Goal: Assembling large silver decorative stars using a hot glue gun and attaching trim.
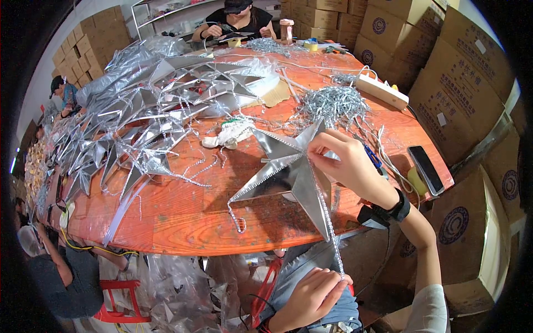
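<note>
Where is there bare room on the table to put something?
The table is bare near the front edge, between the heaped stars and the star at the right hand; a smaller patch lies between power strip and phone. Crowded: the left, and around the tinsel pile.

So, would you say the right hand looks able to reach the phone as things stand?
Probably yes: nothing covers the phone, off to the right, though the right hand is at the middle of the silver star.

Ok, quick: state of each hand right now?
Left hand: closed, pinching the sparkly strand.
Right hand: closed at the middle of the silver star; exactly what it pinches cannot be told.
</note>
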